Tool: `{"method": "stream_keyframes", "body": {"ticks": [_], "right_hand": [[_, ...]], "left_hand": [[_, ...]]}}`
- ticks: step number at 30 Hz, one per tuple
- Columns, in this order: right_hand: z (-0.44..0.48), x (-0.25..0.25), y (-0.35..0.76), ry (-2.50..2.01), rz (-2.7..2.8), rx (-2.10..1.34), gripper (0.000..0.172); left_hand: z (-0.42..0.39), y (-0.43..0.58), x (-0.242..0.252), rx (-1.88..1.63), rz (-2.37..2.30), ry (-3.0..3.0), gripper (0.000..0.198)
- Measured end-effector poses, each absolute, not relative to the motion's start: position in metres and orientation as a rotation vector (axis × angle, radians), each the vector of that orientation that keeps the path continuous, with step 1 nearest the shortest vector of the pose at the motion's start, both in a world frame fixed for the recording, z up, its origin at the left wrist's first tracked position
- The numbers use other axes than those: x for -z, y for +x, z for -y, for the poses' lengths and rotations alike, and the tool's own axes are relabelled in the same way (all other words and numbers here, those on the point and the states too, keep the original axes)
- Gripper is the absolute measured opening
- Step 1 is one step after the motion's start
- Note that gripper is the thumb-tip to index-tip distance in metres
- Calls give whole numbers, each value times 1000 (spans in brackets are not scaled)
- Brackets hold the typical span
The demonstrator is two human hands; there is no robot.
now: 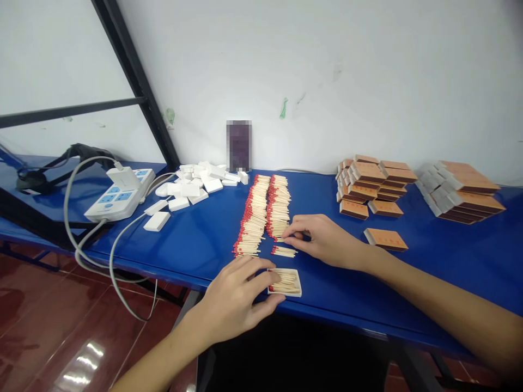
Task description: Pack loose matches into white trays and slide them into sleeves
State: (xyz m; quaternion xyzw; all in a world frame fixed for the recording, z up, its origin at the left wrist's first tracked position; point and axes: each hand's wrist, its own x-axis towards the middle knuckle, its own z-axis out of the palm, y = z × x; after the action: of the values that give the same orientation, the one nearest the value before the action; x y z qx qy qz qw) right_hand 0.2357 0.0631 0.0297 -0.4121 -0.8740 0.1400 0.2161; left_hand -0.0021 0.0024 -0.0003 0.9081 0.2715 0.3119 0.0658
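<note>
Near the front edge of the blue worktop (188,245), the white tray (300,286) sits with matches (288,281) inside, left hand (237,296) curled round its left end, thumb and index closed in on it. Right hand (321,239) has its fingers pinched nearly together at the near end of the right match row (278,204); can't tell if they've caught any. Imo: steady tray, small pinches, red heads all left.
</note>
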Motion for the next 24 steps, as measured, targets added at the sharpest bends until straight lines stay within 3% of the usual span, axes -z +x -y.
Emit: {"method": "stream_keyframes", "body": {"ticks": [24], "right_hand": [[-64,-26,241,-1064,2550,-247,27]], "left_hand": [[-3,-2,-2,-938,-806,2743,15]]}}
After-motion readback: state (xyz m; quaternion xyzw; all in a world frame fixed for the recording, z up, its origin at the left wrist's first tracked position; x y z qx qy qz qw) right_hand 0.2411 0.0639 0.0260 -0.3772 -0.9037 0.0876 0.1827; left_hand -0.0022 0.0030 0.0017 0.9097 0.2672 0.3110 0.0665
